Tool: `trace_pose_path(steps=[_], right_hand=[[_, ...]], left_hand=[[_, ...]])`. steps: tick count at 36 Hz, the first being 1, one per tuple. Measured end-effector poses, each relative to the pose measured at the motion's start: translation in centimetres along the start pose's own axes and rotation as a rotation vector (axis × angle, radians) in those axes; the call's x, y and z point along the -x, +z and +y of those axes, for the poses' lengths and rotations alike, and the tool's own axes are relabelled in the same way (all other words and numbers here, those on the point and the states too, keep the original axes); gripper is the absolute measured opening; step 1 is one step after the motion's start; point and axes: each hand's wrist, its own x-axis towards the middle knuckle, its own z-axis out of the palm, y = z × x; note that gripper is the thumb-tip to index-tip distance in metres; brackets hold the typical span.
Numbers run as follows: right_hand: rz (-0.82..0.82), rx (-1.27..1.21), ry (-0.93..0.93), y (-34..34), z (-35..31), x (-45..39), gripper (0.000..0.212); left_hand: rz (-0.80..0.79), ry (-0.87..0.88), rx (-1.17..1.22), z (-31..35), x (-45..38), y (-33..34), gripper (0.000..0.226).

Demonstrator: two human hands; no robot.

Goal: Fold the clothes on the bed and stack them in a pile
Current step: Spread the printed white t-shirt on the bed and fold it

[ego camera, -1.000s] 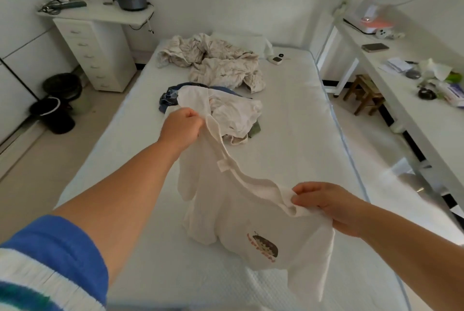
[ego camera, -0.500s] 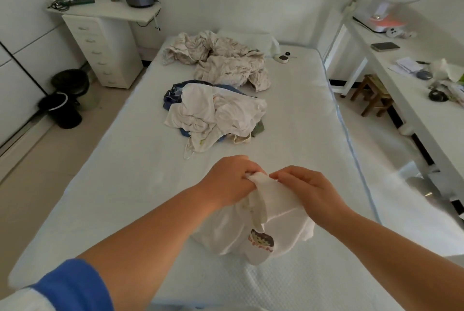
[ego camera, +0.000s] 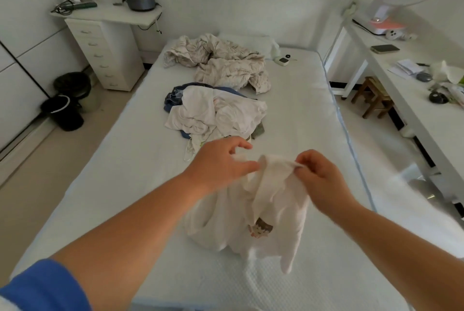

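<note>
While gripping shirt, hands raised.

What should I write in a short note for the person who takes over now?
Left hand: pinches an edge of the white T-shirt.
Right hand: pinches the same edge, beside the left.
The shirt hangs bunched, its lower part on the bed.
The unfolded pile lies mid-bed; a crumpled blanket lies beyond it.
Done: nothing folded or stacked.
Left: fold this shirt, then the pile, and stack.
</note>
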Motion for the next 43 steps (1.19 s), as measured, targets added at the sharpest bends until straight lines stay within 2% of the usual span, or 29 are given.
trace_pose_path(steps=[2, 5, 8, 9, 12, 15, 18, 22, 25, 28, 30, 32, 36, 38, 40, 43], right_hand=[[0.09, 0.101, -0.002, -1.9, 0.6, -1.3, 0.023], [0.172, 0.221, 0.026, -5.4, 1.5, -3.2, 0.017], [0.204, 0.278, 0.055, -8.6, 1.3, -4.2, 0.015], [0.197, 0.277, 0.06, -9.4, 0.9, -4.3, 0.017], [0.184, 0.238, 0.064, -11.4, -0.8, -4.3, 0.023], [0.164, 0.212, 0.086, -13.3, -2.3, -3.9, 0.029], [0.149, 0.392, 0.111, -14.9, -2.9, -3.6, 0.03], [0.244, 0.592, 0.123, -16.8, -2.1, -2.8, 0.022], [0.373, 0.615, 0.19, -17.6, -0.2, -1.5, 0.013], [0.521, 0.579, 0.304, -17.6, 2.4, 0.0, 0.019], [0.606, 0.496, 0.364, -17.3, 3.8, 0.8, 0.025], [0.682, 0.311, 0.389, -16.5, 4.8, 1.7, 0.028], [0.704, 0.001, 0.529, -15.1, 7.6, 3.9, 0.028], [0.626, -0.058, 0.535, -15.2, 7.9, 4.9, 0.025], [0.484, -0.008, 0.536, -15.9, 7.9, 5.8, 0.023], [0.303, 0.138, 0.594, -17.8, 9.7, 7.5, 0.024]], left_hand=[[-0.049, -0.04, -0.111, -1.2, -0.6, -1.7, 0.047], [-0.172, -0.131, -0.225, -3.0, -1.5, -4.3, 0.058], [-0.311, -0.199, -0.203, -4.0, -2.4, -5.9, 0.068], [-0.346, -0.196, -0.181, -3.9, -2.7, -6.1, 0.063], [-0.389, -0.114, -0.2, -3.3, -4.2, -6.5, 0.021], [-0.304, -0.033, -0.32, -2.4, -6.2, -6.1, 0.035], [-0.134, 0.074, -0.414, -1.2, -7.9, -5.5, 0.037], [0.071, 0.133, -0.308, -0.1, -9.7, -4.3, 0.041], [0.078, 0.138, -0.141, 0.4, -10.5, -3.3, 0.046], [0.052, 0.148, -0.079, 0.8, -11.2, -2.3, 0.055], [-0.011, 0.161, -0.061, 0.8, -12.0, -1.7, 0.061], [-0.129, 0.171, -0.013, 0.6, -12.5, -1.2, 0.064], [-0.465, 0.057, -0.004, 0.1, -14.0, 1.0, 0.053], [-0.591, -0.048, 0.065, -0.3, -14.5, 0.9, 0.035], [-0.68, -0.155, 0.196, -0.9, -15.1, 0.4, 0.014], [-0.757, -0.149, 0.068, -0.8, -16.0, 2.3, 0.003]])
